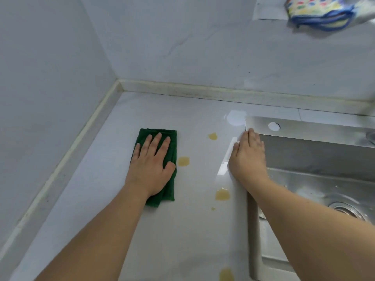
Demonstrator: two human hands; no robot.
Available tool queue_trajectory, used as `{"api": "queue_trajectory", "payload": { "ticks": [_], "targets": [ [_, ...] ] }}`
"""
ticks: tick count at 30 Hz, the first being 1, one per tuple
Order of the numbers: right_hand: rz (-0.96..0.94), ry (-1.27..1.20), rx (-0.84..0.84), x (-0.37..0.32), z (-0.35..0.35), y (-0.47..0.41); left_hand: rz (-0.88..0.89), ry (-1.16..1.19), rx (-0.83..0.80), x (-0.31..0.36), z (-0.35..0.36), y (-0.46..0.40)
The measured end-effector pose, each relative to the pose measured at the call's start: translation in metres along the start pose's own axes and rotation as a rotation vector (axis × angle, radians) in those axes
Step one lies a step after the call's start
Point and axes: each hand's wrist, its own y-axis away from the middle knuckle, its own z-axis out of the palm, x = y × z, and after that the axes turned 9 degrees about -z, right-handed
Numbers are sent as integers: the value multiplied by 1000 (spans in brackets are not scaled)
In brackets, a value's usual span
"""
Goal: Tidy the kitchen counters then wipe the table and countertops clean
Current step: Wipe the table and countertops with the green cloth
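Fingers (pixel 157 144) of our left hand (pixel 151 165) lie straight, pressing the folded green cloth (pixel 171 151) flat on the white countertop (pixel 121 199). Our right hand (pixel 248 157), relaxed and holding nothing, rests on the steel sink (pixel 316 151) edge. Yellow spills (pixel 183 161) dot the counter between them.

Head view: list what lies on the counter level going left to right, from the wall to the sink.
Left wall → green cloth under the flat left hand → yellow spill beside the cloth → right hand resting on the sink's edge → steel sink.
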Motion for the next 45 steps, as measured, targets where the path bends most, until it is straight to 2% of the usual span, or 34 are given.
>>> {"api": "queue_trajectory", "payload": {
  "ticks": [8, 25, 45],
  "targets": [
    [10, 69, -24, -1, 1, -1, 3, 3, 2, 5, -3, -47],
    [20, 33, -54, -3, -1, -3, 35, -8, 13, 16, -12, -173],
    [32, 27, -70, -4, -4, -2, -12, -5, -15, 62, -11, -147]
  ]
}}
